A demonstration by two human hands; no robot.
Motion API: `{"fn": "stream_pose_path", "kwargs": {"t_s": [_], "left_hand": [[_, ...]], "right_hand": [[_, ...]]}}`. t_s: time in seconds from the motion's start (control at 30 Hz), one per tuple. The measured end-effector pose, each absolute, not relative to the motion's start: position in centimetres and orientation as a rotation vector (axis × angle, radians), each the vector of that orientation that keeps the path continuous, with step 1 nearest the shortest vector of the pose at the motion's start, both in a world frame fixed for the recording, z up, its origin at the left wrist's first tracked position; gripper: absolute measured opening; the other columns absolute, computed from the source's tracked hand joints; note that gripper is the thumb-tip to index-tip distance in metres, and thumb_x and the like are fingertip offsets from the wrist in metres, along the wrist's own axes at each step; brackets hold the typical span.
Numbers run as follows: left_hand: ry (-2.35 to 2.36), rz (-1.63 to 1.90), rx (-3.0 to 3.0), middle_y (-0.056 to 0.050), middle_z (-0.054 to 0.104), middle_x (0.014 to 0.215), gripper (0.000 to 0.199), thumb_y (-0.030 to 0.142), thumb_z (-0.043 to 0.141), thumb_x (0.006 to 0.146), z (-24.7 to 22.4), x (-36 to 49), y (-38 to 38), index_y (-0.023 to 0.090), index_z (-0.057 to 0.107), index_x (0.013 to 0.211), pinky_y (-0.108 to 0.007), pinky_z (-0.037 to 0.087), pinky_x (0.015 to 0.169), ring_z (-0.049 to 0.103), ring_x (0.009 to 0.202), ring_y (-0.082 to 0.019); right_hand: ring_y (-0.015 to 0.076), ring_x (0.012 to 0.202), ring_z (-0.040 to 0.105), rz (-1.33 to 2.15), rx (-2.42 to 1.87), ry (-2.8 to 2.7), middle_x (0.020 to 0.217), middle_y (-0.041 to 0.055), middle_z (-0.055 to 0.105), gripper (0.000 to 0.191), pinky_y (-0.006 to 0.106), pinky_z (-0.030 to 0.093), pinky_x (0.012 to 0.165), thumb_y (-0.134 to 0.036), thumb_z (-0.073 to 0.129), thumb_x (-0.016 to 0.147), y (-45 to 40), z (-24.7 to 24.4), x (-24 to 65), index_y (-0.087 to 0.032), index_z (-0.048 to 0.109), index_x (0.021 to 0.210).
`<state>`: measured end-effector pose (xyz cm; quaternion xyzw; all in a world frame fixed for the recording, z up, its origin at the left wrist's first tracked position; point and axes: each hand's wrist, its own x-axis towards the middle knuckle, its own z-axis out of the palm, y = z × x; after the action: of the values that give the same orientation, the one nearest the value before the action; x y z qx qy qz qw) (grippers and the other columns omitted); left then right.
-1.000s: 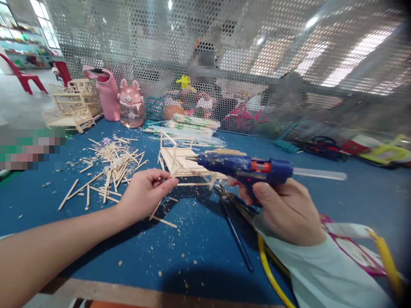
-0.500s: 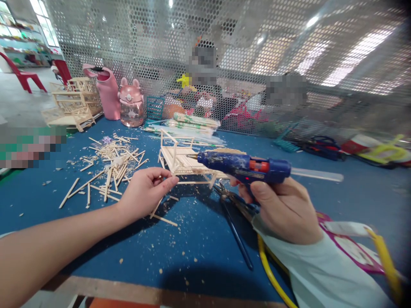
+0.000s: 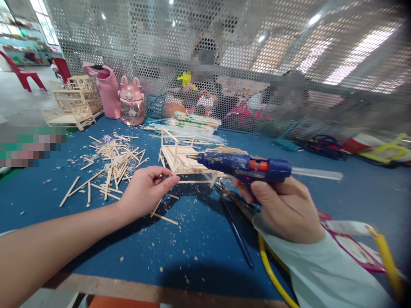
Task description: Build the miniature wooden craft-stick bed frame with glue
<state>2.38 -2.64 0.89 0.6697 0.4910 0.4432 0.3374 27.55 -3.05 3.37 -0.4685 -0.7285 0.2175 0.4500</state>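
Hardly anything is different from a second ago, so the work seems to be at a still bit: the left hand [image 3: 146, 189] still pinches the near corner of the stick frame [image 3: 180, 165] on the blue table [image 3: 135, 244], while the right hand [image 3: 287, 209] grips the glue gun [image 3: 236, 166].

This looks like a craft workshop. There is a blue plastic glue gun [image 3: 236, 166], and the flat blue worktop [image 3: 135, 256] has dark metal pliers [image 3: 236, 231], lots of thin, pale wooden sticks [image 3: 119, 169] and little pale scraps [image 3: 161, 269] on it.
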Motion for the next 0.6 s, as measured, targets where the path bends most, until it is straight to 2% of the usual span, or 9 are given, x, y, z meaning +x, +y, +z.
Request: {"fn": "stream_pose_path", "kwargs": {"t_s": [0.27, 0.43, 0.5, 0.6], "left_hand": [[1.278, 1.141, 1.731, 0.006, 0.036, 0.049, 0.021, 0.035, 0.056, 0.078, 1.0, 2.3, -2.8, 0.017, 0.061, 0.068, -0.024, 0.023, 0.044, 0.027, 0.046, -0.008], [1.277, 1.130, 1.763, 0.005, 0.038, 0.051, 0.021, 0.035, 0.056, 0.079, 0.8, 2.3, -2.6, 0.017, 0.061, 0.069, -0.024, 0.024, 0.045, 0.028, 0.047, -0.008], [1.290, 1.129, 1.789, 0.006, 0.038, 0.050, 0.020, 0.034, 0.056, 0.078, 0.7, 2.2, -2.5, 0.017, 0.062, 0.070, -0.024, 0.025, 0.045, 0.029, 0.047, -0.008], [1.332, 1.115, 1.824, 0.005, 0.042, 0.049, 0.020, 0.034, 0.058, 0.077, 0.6, 2.1, -2.4, 0.016, 0.065, 0.073, -0.024, 0.027, 0.046, 0.032, 0.047, -0.008]], "right_hand": [[0.0122, 0.043, 0.044, 0.630, -1.083, -1.787, 0.053, -0.0013, 0.056, 0.029, 0.026, 0.036, 0.041, -0.050, 0.057, 0.080, -3.1, 3.9, 27.1, -0.025, 0.066, 0.089], [0.0105, 0.038, 0.043, 0.767, -1.045, -1.671, 0.051, -0.0005, 0.056, 0.036, 0.025, 0.032, 0.035, -0.056, 0.066, 0.069, -3.6, 4.9, 26.4, -0.021, 0.064, 0.074], [0.0101, 0.041, 0.046, 0.749, -0.993, -1.611, 0.061, 0.0022, 0.062, 0.037, 0.025, 0.034, 0.037, -0.056, 0.066, 0.069, -3.4, 5.2, 26.3, -0.020, 0.063, 0.074], [0.0092, 0.045, 0.047, 0.537, -0.987, -1.536, 0.078, 0.0048, 0.066, 0.033, 0.027, 0.039, 0.044, -0.051, 0.057, 0.079, -2.2, 5.4, 27.1, -0.019, 0.061, 0.080]]}}
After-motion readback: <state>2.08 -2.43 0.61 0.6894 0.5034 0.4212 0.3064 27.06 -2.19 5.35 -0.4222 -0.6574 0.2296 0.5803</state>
